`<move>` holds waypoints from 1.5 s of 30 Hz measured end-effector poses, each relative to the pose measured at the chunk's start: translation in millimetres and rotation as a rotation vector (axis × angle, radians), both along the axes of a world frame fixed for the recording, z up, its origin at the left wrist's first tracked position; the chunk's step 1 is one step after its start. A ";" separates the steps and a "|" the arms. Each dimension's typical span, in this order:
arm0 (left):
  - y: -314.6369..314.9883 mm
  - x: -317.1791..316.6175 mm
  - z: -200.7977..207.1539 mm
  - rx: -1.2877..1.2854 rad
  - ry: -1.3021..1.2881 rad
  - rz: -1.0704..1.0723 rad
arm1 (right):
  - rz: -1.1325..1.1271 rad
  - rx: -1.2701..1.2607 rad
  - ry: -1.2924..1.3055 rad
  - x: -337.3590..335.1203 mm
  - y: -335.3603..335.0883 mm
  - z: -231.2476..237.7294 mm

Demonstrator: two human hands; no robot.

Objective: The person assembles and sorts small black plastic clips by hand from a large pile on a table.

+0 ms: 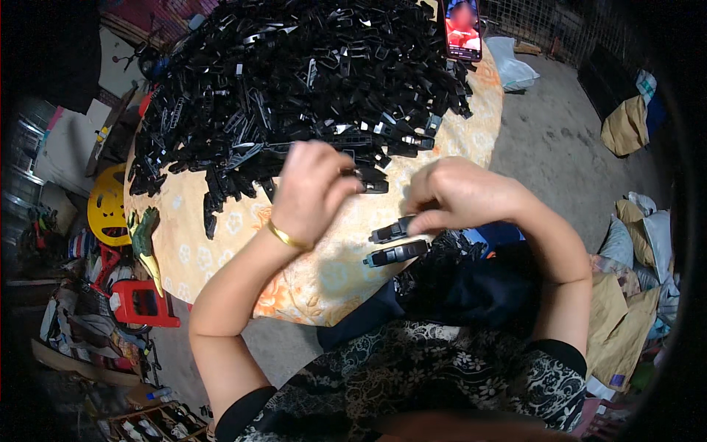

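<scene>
A large heap of small black plastic parts [317, 88] covers the far side of a round table [221, 250] with a flowered cloth. My left hand [313, 188], a gold bangle at its wrist, hovers over the heap's near edge. Its fingers are curled in and slightly blurred; what they may hold is hidden. Just beside the fingertips lies a black part [377, 187]. My right hand [456, 195] is closed near the table's right front edge, thumb and fingers on a black clip-like part [390, 230]. Parallel to that, closer to me, rests a second black clip-like part [396, 253].
A phone [463, 29] with a lit screen stands at the heap's far right. Scissors-like pliers or a tool with green and yellow colouring [147, 247] lie at the left edge. Below are a red plastic stool [145, 303], a yellow round seat [110, 205] and sacks [626, 125] on the floor. Black pieces sit by my lap.
</scene>
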State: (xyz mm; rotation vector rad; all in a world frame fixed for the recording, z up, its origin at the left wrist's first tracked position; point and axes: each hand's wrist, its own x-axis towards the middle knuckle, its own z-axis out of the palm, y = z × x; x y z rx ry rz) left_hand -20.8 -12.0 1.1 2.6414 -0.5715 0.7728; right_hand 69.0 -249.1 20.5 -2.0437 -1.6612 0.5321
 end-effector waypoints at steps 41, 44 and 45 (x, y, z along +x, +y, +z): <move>-18.8 -14.5 -11.2 -0.338 0.480 -0.060 | -0.210 0.353 -0.038 38.8 -7.3 -11.0; -21.5 -14.8 -9.9 -0.320 0.460 -0.092 | -0.177 0.343 -0.065 46.6 -4.6 -17.0; -22.1 -14.1 -9.9 -0.325 0.486 -0.089 | -0.184 0.367 -0.097 47.5 -4.1 -20.0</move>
